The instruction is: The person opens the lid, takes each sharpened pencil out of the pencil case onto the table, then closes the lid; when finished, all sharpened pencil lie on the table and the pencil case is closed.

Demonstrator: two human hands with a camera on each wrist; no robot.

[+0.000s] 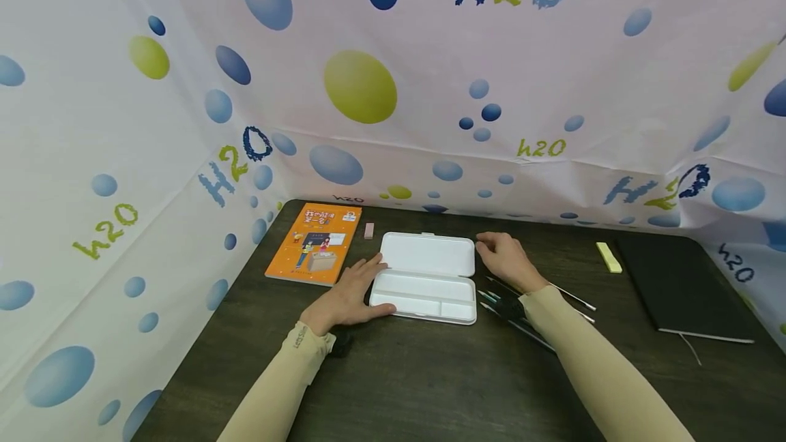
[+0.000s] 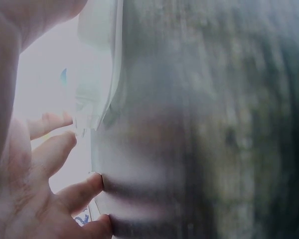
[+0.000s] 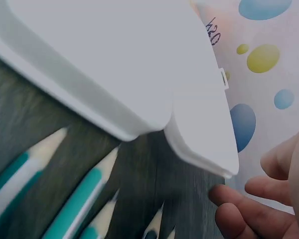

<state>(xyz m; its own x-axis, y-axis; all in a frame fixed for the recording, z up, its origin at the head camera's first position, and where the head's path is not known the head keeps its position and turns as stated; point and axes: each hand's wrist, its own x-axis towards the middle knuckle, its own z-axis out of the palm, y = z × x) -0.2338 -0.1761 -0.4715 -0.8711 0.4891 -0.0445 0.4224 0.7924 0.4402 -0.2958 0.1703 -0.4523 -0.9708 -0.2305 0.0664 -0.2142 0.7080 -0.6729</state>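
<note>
An unfolded white pencil case (image 1: 424,284) lies on the dark table, its lid (image 1: 428,254) laid back toward the wall and its base divided into compartments. My left hand (image 1: 353,290) spreads along the case's left side, fingertips by the hinge and thumb at the front corner. At the lid's right edge is my right hand (image 1: 506,258), its fingers loosely bent and nothing in them. The right wrist view shows those fingertips just off the lid's corner. Below my right wrist lie several pencils (image 3: 84,194), sharpened points toward the case, partly hidden by the sleeve.
An orange book (image 1: 316,243) lies at the back left, with a small pink eraser (image 1: 369,230) beside it. To the right are a yellow stick-like block (image 1: 608,257) and a black notebook (image 1: 684,285) with a ribbon. Patterned cloth (image 1: 424,155) walls the table's back and left.
</note>
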